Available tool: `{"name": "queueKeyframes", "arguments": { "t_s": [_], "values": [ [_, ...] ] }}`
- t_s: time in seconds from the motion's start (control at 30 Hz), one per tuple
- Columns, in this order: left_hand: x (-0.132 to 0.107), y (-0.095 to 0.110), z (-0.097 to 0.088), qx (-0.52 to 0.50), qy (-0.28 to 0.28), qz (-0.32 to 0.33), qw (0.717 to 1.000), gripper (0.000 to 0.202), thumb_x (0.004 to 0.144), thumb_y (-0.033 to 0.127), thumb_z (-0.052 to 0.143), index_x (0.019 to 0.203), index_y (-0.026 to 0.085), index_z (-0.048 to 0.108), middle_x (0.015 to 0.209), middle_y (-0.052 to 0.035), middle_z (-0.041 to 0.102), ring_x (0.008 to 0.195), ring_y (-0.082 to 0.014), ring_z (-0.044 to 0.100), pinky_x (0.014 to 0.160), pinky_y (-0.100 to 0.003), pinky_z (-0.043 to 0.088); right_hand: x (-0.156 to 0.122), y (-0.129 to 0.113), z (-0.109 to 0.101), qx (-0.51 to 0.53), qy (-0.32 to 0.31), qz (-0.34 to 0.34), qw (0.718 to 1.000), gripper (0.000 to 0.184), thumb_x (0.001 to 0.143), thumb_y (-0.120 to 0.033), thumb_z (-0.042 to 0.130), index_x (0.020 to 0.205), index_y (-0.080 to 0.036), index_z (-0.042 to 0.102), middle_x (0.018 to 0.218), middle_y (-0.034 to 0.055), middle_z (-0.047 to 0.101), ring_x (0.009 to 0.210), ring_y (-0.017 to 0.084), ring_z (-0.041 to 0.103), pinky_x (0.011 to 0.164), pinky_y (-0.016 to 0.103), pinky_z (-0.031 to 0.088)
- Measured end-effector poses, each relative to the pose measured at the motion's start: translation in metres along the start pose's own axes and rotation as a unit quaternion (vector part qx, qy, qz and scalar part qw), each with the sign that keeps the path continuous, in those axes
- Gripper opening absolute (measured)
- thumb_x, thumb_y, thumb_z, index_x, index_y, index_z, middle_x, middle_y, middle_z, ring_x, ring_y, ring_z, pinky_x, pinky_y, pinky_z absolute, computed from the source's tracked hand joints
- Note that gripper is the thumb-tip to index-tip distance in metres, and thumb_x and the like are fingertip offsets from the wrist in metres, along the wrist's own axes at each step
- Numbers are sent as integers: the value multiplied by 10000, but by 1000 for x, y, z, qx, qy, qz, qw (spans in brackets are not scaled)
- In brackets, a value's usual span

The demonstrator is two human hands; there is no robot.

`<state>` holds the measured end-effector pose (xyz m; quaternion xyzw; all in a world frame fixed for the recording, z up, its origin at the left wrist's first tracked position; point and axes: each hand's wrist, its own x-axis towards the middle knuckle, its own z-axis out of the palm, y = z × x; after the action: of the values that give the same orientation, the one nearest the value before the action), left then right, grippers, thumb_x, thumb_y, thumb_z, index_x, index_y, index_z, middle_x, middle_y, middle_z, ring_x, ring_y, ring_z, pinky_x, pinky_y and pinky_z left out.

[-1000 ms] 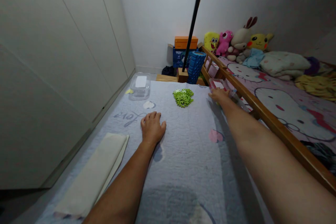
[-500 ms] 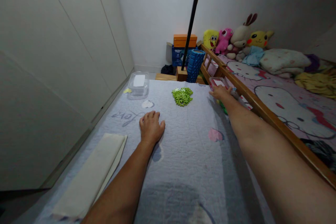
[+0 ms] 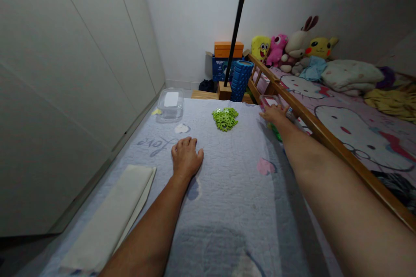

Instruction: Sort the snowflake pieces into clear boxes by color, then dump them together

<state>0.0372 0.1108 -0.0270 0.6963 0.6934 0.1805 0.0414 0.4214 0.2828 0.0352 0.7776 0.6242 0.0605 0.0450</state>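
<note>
My left hand (image 3: 186, 157) lies palm down on the light blue quilt (image 3: 227, 181), fingers loosely together, holding nothing. My right hand (image 3: 274, 114) is stretched far out to the quilt's right edge, resting on a clear plastic container with a pink rim (image 3: 270, 100) beside the wooden bed rail (image 3: 325, 134). Its fingers curl over the container's near edge. A pile of small green pieces (image 3: 225, 119) lies on the quilt between the two hands, further away. Some green pieces (image 3: 276, 133) show under my right wrist.
A clear lidded box (image 3: 170, 104) stands at the far left of the quilt. A folded cream cloth (image 3: 110, 220) lies near left. White wardrobe doors line the left. A black pole (image 3: 236, 26), blue foam roller (image 3: 241, 81), boxes and plush toys (image 3: 292, 49) are beyond.
Both hands have stayed almost in place. The view has shifted slightly. Green pieces have come into sight under my right wrist.
</note>
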Motion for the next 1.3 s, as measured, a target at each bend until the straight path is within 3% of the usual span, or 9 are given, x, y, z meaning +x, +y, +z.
{"name": "queueKeyframes", "arguments": {
  "t_s": [0.33,0.8,1.0,1.13,1.3],
  "values": [
    [0,-1,1,3,3,3,1000,415,941,365,558,1325,237,646,1475,-135,600,1381,-327,482,1160,-515,343,-1,-5,-4,5,-1,39,999,582,985,-543,470,1459,-227,588,1514,226,511,1453,454,364,1174,743,101],
    [0,-1,0,4,4,4,1000,416,946,363,553,1332,234,639,1476,-135,598,1388,-320,483,1156,-502,347,-19,-1,-5,11,13,34,999,678,969,-527,511,1589,-269,422,1520,198,528,1435,438,382,1176,717,184],
    [0,-1,0,9,4,7,1000,417,952,371,543,1331,225,638,1479,-127,601,1386,-317,487,1161,-498,344,-26,4,-12,31,32,36,998,550,996,-484,507,1486,-240,554,1530,210,506,1403,419,388,1141,680,246],
    [0,0,-1,8,4,1,1000,420,946,363,548,1330,220,643,1474,-120,607,1380,-318,492,1155,-495,351,-42,-14,-12,70,68,26,995,533,981,-426,554,1456,-184,576,1499,204,526,1378,387,402,1138,582,266],
    [0,-1,1,-2,3,-2,1000,421,941,364,560,1332,232,645,1482,-118,603,1389,-321,484,1160,-505,346,-91,-62,5,147,69,-18,987,528,946,-391,579,1444,-218,596,1513,141,533,1364,343,437,1137,470,325]
  ]
}}
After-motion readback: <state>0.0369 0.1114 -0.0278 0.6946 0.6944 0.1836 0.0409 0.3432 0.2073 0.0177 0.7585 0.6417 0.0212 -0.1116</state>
